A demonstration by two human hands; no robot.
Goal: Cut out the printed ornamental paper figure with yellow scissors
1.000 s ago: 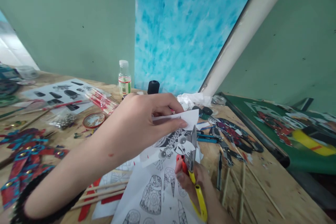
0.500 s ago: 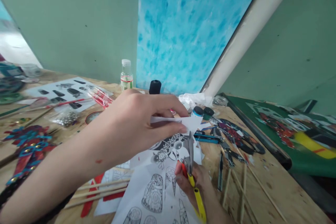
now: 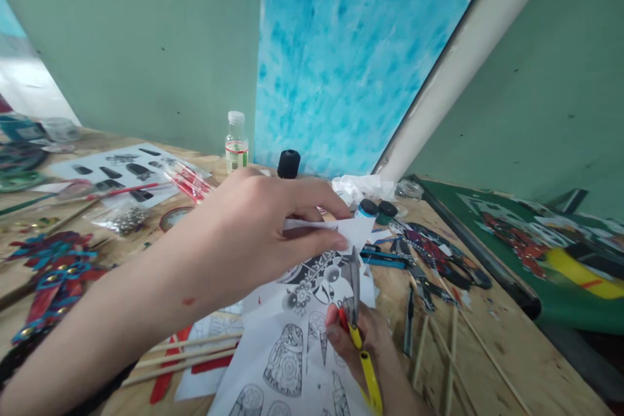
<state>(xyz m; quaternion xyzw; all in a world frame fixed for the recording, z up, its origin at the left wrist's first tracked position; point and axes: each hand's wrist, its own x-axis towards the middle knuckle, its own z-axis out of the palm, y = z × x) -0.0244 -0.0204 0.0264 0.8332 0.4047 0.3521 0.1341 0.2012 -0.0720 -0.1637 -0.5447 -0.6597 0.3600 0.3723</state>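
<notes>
My left hand (image 3: 287, 221) reaches across the middle and pinches the top edge of a white paper sheet (image 3: 292, 312) between thumb and fingers. Black-and-white patterned drawings cover the sheet, among them a dark ornate face. Below it, my right hand (image 3: 361, 338) grips a pair of scissors (image 3: 355, 312) with yellow and red handles. Their grey blades point up, at the paper's right edge just under my left thumb. Part of the sheet's upper area is hidden behind my left hand.
Thin wooden sticks (image 3: 453, 351) lie at right, near a craft knife (image 3: 408, 318) and pliers (image 3: 422, 273). Two small jars (image 3: 366, 209), a bottle (image 3: 236, 143) and a black spool (image 3: 289, 164) stand behind. At left are a red-and-blue ornament (image 3: 53, 279) and a printed sheet (image 3: 121, 169).
Almost nothing differs. The view has shifted slightly, and both hands keep their hold on the paper and scissors.
</notes>
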